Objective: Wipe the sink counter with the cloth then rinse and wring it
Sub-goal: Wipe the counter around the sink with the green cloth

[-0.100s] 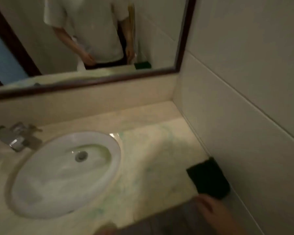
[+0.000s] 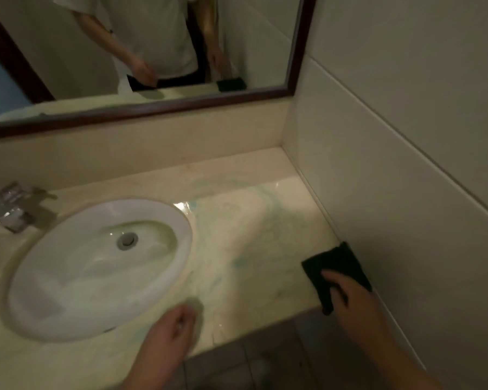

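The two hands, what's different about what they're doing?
The right hand lies on the dark cloth beside the wall, while the left hand touches no cloth. The left hand is near the sink, its fingers loosely curled; the right hand is at the counter's corner. Both are at the counter's front edge.

We note a dim bathroom corner, lit warmly from above; glare falls on the surface just below the mirror (image 2: 158,52). The mirror has a dark wood frame (image 2: 299,46). Below the mirror runs a cream backsplash (image 2: 152,147). Right of the mirror stands a wall of large pale tiles (image 2: 406,136) with thin seams. Well below the mirror, grey floor tiles (image 2: 265,358) show. At the mirror's left edge, a blue patch, unidentifiable.
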{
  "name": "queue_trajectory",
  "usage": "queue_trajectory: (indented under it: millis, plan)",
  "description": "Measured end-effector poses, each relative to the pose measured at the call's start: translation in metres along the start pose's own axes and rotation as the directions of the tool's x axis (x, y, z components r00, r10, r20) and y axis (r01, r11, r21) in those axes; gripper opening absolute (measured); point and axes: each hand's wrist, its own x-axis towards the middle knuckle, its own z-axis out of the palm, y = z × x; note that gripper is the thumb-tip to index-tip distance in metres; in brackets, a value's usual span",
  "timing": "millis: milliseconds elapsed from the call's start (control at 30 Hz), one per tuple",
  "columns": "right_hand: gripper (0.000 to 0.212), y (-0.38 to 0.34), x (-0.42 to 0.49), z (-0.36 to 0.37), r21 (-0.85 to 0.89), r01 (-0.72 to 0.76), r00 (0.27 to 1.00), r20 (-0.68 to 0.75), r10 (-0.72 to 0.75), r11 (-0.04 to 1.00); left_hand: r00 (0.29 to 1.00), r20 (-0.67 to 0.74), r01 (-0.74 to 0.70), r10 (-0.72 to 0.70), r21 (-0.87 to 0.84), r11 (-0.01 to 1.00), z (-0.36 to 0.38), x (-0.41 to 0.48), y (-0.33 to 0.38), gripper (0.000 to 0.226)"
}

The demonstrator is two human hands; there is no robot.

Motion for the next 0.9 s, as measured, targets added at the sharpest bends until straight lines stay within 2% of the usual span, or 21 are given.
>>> queue_trajectory:
  millis: [67, 100, 200, 267, 433, 567, 767, 900]
  plan:
    - [0.041, 0.012, 0.030, -0.005, -0.119, 0.068, 0.993, -0.091, -0.079, 0.991, 0.998, -0.018, -0.064, 0.065, 0.028, 0.998, 0.009, 0.035, 0.034, 0.019]
    - [0.043, 0.024, 0.038, 0.002, -0.183, 0.081, 0.994, -0.055, -0.093, 0.980, 0.993, -0.016, -0.117, 0.119, 0.083, 0.990, 0.016, 0.051, 0.045, 0.032]
    - [0.047, 0.046, 0.061, 0.023, -0.347, 0.088, 0.992, 0.111, -0.052, 0.934, 0.986, 0.004, -0.161, 0.166, 0.255, 0.953, 0.041, 0.102, 0.057, 0.069]
    - [0.053, 0.055, 0.068, 0.032, -0.423, 0.123, 0.985, 0.164, -0.057, 0.898, 0.991, 0.023, -0.134, 0.135, 0.378, 0.916, 0.053, 0.137, 0.059, 0.077]
    - [0.066, 0.059, 0.086, 0.038, -0.513, 0.165, 0.982, 0.169, -0.089, 0.842, 1.000, 0.002, -0.018, 0.020, 0.557, 0.830, 0.077, 0.180, 0.047, 0.071]
    - [0.072, 0.040, 0.137, 0.047, -0.539, 0.106, 0.992, 0.119, -0.049, 0.836, 0.999, -0.047, 0.012, 0.022, 0.611, 0.791, 0.091, 0.180, 0.038, 0.074]
    - [0.068, -0.007, 0.248, 0.067, -0.520, 0.077, 0.994, 0.108, -0.024, 0.851, 0.997, -0.064, 0.012, 0.034, 0.610, 0.792, 0.094, 0.183, 0.036, 0.072]
    - [0.070, -0.054, 0.334, 0.093, -0.529, 0.031, 0.999, 0.044, -0.010, 0.848, 0.997, -0.062, 0.001, 0.045, 0.590, 0.807, 0.097, 0.184, 0.032, 0.072]
